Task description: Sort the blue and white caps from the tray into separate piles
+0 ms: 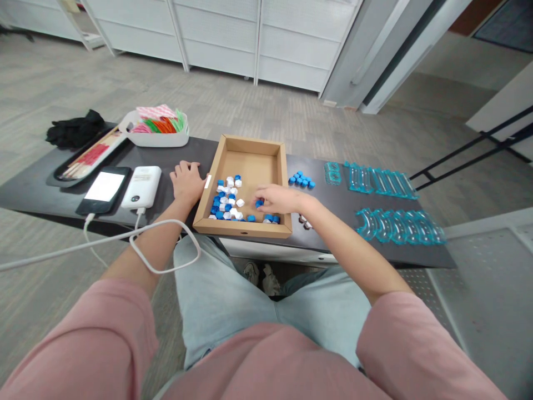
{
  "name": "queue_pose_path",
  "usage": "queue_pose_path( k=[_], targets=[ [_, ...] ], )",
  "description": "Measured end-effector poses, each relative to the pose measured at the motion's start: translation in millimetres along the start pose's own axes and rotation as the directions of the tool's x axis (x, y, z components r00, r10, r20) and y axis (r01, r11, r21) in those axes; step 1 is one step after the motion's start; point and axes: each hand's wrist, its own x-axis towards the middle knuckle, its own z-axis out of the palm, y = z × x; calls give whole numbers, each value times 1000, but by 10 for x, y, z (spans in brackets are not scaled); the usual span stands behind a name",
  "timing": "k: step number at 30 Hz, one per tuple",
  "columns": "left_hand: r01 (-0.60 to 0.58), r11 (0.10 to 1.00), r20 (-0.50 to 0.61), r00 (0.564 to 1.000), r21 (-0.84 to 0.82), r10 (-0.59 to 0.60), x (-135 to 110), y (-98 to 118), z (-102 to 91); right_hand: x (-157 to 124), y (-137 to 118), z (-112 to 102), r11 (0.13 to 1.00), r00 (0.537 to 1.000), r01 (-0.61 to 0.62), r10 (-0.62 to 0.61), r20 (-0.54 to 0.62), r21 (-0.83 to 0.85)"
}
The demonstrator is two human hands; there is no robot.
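1. Blue and white blocks (227,200) lie loose in the cardboard box (250,166), gathered toward its left side and near edge.
2. Right hand (275,199) reaches in over the box's right wall, thumb and fingers closed on one blue block (259,203); I cannot tell whether that block is clear of the box floor.
3. Left hand (188,182) rests open on the dark worktop (341,203), just beside the box's left wall; I cannot tell whether the thumb touches it.
4. A cluster of blue blocks (301,179) sits right of the box, beyond the right forearm; a few brown and white pieces (305,223) show below the wrist, partly hidden.
5. Farther right, straight teal plastic parts (393,183) lie beyond a row of curved teal plastic parts (397,226).
6. Left of the left hand lie a white power bank (141,188) and a phone (104,190) with a lit screen, both plugged in.
7. Beyond them, a dark tray (54,180) holds sticks (91,157), and a white basket (154,140) holds coloured strips (162,125).
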Motion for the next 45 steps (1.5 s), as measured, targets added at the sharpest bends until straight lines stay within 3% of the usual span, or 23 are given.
queue_pose_path(
  k=[2,4,7,10,13,20,23,27,32,34,35,38,41,43,45],
  targets=[
    [2,1000,0,1000,-7,-2,-4,7,-5,-116,134,-167,999,990,-13,18,-141,33],
    [2,1000,-5,1000,-14,-2,-8,15,-8,-258,364,-340,995,943,-61,82,-323,74],
    [-2,1000,-14,1000,-18,1,-13,20,-7,-478,818,-533,959,779,-187,278,-562,215],
    [2,1000,-12,1000,-12,-2,-12,13,0,-654,1205,-612,881,590,-313,474,-654,356],
    [5,1000,-1,1000,-6,-5,-5,0,9,-768,1399,-604,824,497,-427,558,-665,372],
    [3,1000,5,1000,1,-3,-17,-2,-7,-851,1475,-475,734,436,-596,637,-636,326],
    [-8,1000,27,1000,5,7,-26,2,-31,-859,1463,-446,711,459,-643,655,-600,285],
    [-8,1000,41,999,14,7,-26,3,-47,-884,1434,-452,691,485,-672,682,-548,266],
    [0,1000,27,1000,18,-1,-13,5,-25,-909,1357,-514,704,430,-649,652,-624,288],
    [14,1000,13,1000,14,-14,-12,8,-14,-877,1241,-527,754,460,-591,606,-649,285],
    [19,1000,10,1000,12,-19,-12,10,-11,-844,1149,-523,793,503,-544,570,-650,274],
    [17,1000,14,1000,9,-17,-16,13,-14,-667,735,-445,926,720,-328,374,-585,187],
    [12,1000,17,1000,3,-12,-18,14,-25,-405,223,-265,992,934,-85,110,-341,88],
    [11,1000,18,1000,0,-11,-19,14,-32,-224,-60,-111,999,991,4,2,-135,39],
    [10,1000,18,1000,2,-10,-20,15,-36,-68,-238,40,999,999,39,-39,15,-12]
  ],
)
